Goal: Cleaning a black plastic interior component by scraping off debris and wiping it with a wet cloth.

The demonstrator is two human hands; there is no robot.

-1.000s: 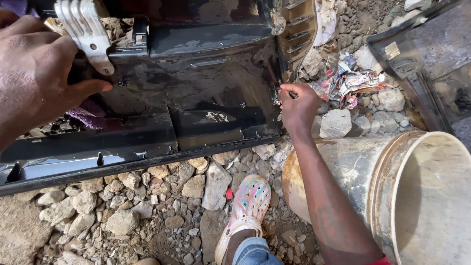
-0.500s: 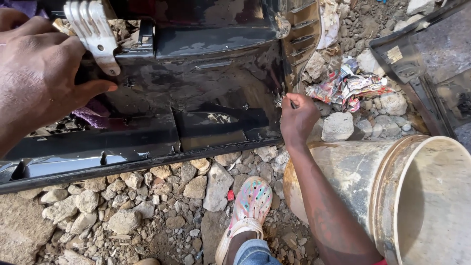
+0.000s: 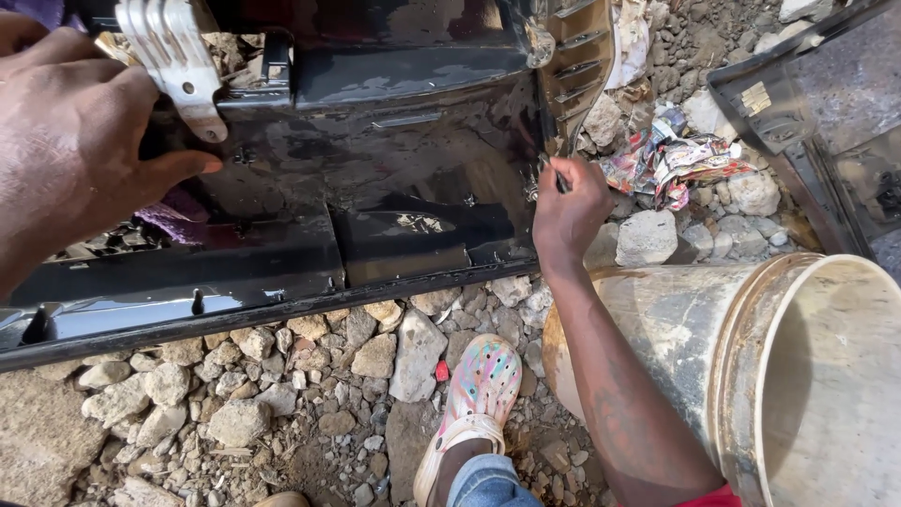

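A large glossy black plastic car panel (image 3: 375, 197) lies across stony ground. My left hand (image 3: 70, 155) grips its upper left part, fingers curled over the edge beside a white metal bracket (image 3: 174, 61). My right hand (image 3: 568, 211) is closed around a thin dark tool (image 3: 556, 176), its tip at the panel's right edge near a ribbed grille section (image 3: 572, 56). What the tool tip touches is hidden by my fingers.
A dirty cream bucket (image 3: 751, 376) lies on its side by my right forearm. Another black panel (image 3: 826, 122) sits top right. Crumpled coloured paper (image 3: 671, 160) and stones lie between. My foot in a pale patterned clog (image 3: 474, 399) rests on rubble. Purple cloth (image 3: 174, 221) shows under the panel.
My right hand has shifted slightly up along the panel's right edge with the tool. My left hand keeps its grip; the view moved a little.
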